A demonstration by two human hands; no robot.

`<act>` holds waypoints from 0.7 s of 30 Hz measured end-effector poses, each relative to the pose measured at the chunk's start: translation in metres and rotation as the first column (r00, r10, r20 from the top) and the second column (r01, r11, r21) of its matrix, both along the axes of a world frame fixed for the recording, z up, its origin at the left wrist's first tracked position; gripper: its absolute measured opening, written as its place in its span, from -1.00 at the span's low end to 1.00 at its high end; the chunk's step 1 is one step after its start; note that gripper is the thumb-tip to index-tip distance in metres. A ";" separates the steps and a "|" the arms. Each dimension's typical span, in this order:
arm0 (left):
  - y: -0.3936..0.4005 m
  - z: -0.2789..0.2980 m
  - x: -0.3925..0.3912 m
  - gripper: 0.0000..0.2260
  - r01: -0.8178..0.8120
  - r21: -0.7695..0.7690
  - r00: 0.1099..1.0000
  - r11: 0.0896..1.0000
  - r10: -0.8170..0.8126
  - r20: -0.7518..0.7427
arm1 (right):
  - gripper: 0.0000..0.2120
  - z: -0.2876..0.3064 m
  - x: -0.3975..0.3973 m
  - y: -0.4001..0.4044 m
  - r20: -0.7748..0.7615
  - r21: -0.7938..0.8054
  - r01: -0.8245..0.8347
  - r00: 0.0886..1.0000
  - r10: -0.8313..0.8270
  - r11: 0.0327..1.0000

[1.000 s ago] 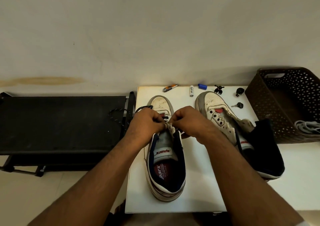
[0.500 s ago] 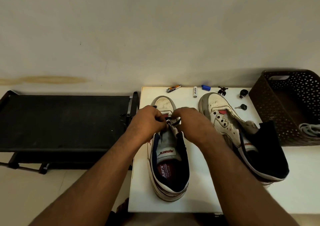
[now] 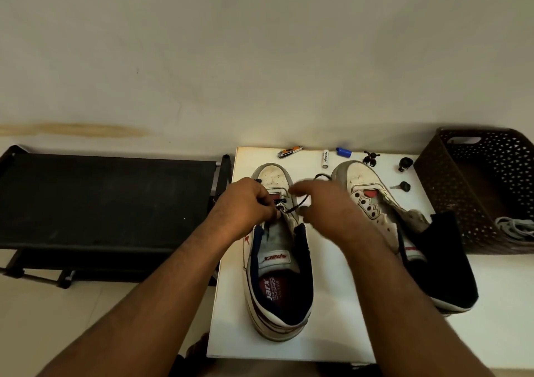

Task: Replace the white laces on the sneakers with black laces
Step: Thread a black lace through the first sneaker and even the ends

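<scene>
Left hand (image 3: 245, 206) pinches the black lace (image 3: 291, 207) at the near sneaker (image 3: 278, 261) on the white table (image 3: 332, 319). Right hand (image 3: 320, 203) is blurred; grip undetermined. Lacing at the toe-end eyelets; next eyelet likely needs the lace tip. The second sneaker (image 3: 375, 200) is unlaced.

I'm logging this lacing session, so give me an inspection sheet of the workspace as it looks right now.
Surface: white table, against a pale wall.
Job's things: left sneaker with a black lace at its front eyelets; right sneaker unlaced, tongue folded out; pale laces in the brown basket.
Clutter: nail clipper, battery, blue cap, key, two small dark items at the far edge.
Hands: left hand pinches the lace at the eyelets; right hand blurred, lace at its fingers, grip unclear.
Cables: nothing seen.
Surroundings: black rack to the left, pale floor.
</scene>
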State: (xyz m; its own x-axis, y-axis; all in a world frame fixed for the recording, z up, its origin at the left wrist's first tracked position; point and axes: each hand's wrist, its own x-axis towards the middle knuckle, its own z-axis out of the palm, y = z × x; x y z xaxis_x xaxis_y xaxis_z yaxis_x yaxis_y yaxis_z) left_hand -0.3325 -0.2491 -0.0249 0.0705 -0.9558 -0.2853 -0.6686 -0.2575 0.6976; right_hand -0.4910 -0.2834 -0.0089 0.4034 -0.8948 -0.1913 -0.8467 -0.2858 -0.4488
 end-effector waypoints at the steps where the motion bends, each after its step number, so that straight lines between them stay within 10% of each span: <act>1: -0.001 -0.001 0.003 -0.99 0.001 -0.007 1.000 1.000 -0.001 0.002 | -0.72 -0.005 0.008 -0.001 -0.077 0.035 -0.059 0.995 0.062 0.998; 6: -0.003 -0.003 0.010 -0.96 -0.003 -0.002 1.000 1.000 0.003 -0.030 | -0.89 -0.010 0.005 -0.013 0.089 -0.015 0.122 0.989 -0.121 0.992; 11: -0.003 -0.002 0.010 -0.96 -0.014 -0.006 0.999 1.000 0.014 -0.038 | -0.89 0.014 -0.021 -0.017 0.674 -0.069 0.660 0.584 -0.452 0.748; 16: -0.003 -0.001 0.009 -0.98 -0.003 -0.007 1.000 1.000 0.003 -0.026 | -0.37 0.000 -0.006 -0.002 0.165 -0.127 0.145 0.979 -0.123 0.981; 21: -0.004 -0.001 0.007 -0.95 0.014 -0.008 1.000 1.000 -0.014 -0.011 | -0.75 -0.013 0.012 -0.004 -0.163 0.002 -0.113 0.980 0.111 0.994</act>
State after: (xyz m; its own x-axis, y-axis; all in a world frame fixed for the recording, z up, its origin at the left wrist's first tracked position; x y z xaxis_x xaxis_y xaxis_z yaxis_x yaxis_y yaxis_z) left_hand -0.3250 -0.2533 -0.0263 0.0541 -0.9588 -0.2788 -0.6644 -0.2430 0.7068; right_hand -0.4786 -0.2872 -0.0221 0.4652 -0.8473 -0.2562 -0.8706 -0.3856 -0.3056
